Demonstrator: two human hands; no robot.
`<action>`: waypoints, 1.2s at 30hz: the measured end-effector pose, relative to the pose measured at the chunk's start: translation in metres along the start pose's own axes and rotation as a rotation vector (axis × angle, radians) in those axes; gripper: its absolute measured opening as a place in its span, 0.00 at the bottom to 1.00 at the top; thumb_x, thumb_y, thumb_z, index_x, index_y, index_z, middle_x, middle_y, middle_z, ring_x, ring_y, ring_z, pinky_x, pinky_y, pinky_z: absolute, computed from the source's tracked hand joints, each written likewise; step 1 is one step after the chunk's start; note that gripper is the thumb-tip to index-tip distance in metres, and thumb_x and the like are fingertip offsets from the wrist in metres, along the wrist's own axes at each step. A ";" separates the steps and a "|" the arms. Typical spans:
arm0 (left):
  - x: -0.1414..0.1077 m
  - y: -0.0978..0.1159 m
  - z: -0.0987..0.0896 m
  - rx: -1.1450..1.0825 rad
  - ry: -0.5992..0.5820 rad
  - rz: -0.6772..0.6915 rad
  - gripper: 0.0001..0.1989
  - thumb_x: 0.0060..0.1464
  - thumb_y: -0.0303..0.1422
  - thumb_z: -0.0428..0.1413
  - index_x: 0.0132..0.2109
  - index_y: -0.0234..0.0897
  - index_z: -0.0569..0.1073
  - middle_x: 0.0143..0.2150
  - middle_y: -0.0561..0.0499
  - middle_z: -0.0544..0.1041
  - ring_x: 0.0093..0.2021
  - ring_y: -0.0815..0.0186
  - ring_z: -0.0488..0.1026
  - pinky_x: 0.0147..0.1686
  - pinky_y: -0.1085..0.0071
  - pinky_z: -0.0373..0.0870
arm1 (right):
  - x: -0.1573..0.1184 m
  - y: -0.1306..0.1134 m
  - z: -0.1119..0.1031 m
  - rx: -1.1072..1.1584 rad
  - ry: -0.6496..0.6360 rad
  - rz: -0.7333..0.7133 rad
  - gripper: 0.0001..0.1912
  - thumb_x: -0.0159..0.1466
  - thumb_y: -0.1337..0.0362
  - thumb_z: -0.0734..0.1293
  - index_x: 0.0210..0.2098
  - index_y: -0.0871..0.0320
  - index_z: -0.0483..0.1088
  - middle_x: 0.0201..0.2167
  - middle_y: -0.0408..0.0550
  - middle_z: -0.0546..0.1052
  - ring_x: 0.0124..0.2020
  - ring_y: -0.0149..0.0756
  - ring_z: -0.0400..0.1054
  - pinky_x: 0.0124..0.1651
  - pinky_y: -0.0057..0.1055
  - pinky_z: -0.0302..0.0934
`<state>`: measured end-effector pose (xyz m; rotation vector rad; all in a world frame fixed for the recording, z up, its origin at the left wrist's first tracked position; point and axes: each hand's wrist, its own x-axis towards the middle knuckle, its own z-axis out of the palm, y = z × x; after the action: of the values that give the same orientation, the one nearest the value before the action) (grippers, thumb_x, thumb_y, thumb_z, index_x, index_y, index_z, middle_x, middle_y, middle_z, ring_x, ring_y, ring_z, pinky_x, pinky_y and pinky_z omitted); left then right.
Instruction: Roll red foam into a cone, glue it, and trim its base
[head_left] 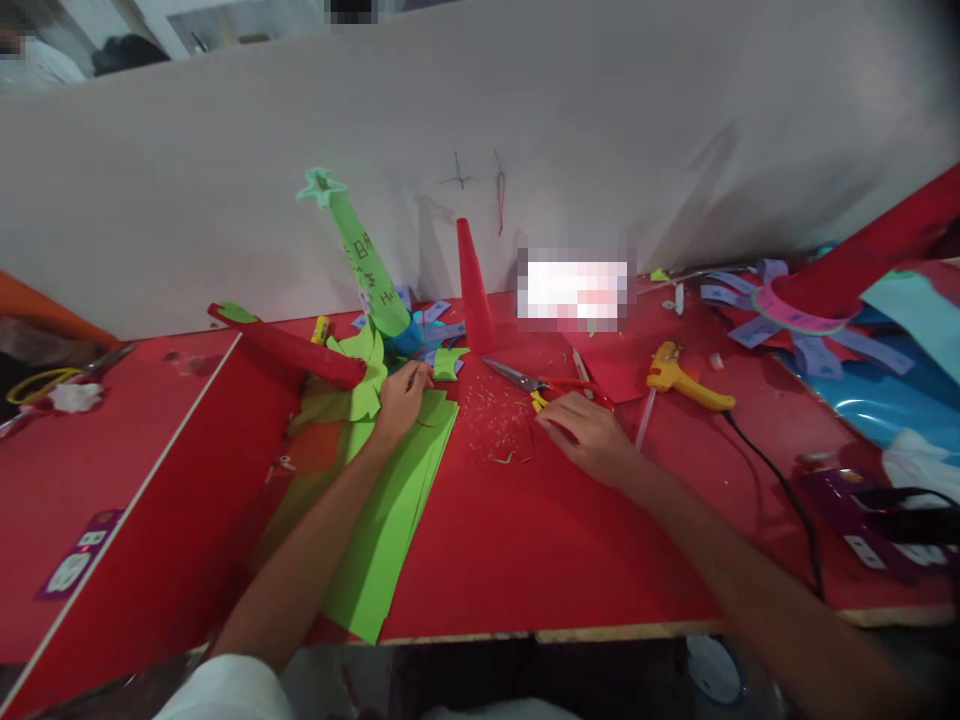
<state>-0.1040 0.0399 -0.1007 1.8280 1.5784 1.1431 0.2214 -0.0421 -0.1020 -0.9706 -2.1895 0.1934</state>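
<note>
My left hand (405, 400) rests above a stack of light green paper sheets (382, 540), its fingers curled together. What they hold, if anything, is hidden. Just beyond it lies a small green piece with cut ends (448, 364). My right hand (589, 435) is closed, with a small yellow piece (538, 402) at its fingertips; its kind cannot be made out. Scissors with red handles (529, 381) lie open right beyond that hand. Tiny scraps (499, 430) are scattered on the red table between the hands.
A red cone (474, 295) stands at the back, near a green lettered tube (367, 265). A yellow glue gun (682, 380) with a black cord lies right. A red divider (172, 480) rises at left. Further right are a red tube (877, 245) and a purple box (862, 520).
</note>
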 end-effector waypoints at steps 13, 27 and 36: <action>-0.010 0.011 0.001 0.603 -0.073 0.139 0.18 0.71 0.39 0.49 0.37 0.36 0.77 0.37 0.46 0.76 0.38 0.60 0.73 0.36 0.65 0.61 | -0.001 0.000 0.001 0.009 -0.007 -0.012 0.10 0.76 0.66 0.61 0.41 0.55 0.73 0.39 0.50 0.80 0.41 0.41 0.72 0.47 0.39 0.67; -0.007 0.003 0.002 0.562 -0.013 0.193 0.16 0.71 0.39 0.47 0.37 0.39 0.73 0.37 0.44 0.77 0.43 0.55 0.71 0.49 0.60 0.65 | 0.001 -0.004 -0.001 0.015 -0.044 -0.021 0.11 0.76 0.65 0.60 0.40 0.54 0.74 0.37 0.50 0.79 0.41 0.41 0.71 0.47 0.39 0.66; 0.000 0.004 -0.005 0.394 -0.065 0.123 0.11 0.69 0.35 0.50 0.41 0.39 0.76 0.40 0.46 0.80 0.43 0.58 0.74 0.44 0.64 0.67 | 0.002 -0.007 -0.001 0.022 -0.041 -0.030 0.12 0.76 0.65 0.60 0.40 0.55 0.74 0.36 0.50 0.79 0.40 0.40 0.72 0.46 0.38 0.66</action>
<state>-0.1061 0.0381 -0.0949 2.2142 1.7689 0.8541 0.2171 -0.0456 -0.0972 -0.9279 -2.2331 0.2246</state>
